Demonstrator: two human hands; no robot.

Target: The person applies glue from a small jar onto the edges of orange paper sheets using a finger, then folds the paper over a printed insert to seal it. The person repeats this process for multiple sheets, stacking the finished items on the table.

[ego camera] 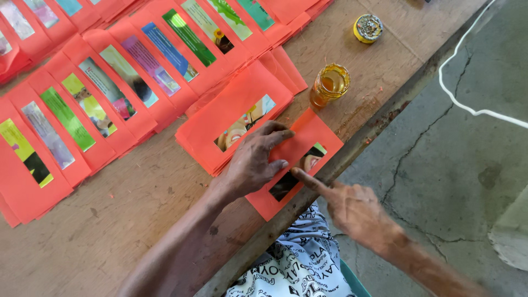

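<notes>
Head view: left hand (254, 160) lies flat, fingers spread, pressing on an orange paper envelope with a picture window (297, 160) at frame centre, near the wooden table's edge (137, 203). Right hand (352, 206) points its index fingertip onto the envelope's window, other fingers curled, holding nothing. Stack of similar orange envelopes (234, 121) just left, touching it. Open glass jar of amber glue (329, 85) just above; yellow lid (367, 27) upper right.
</notes>
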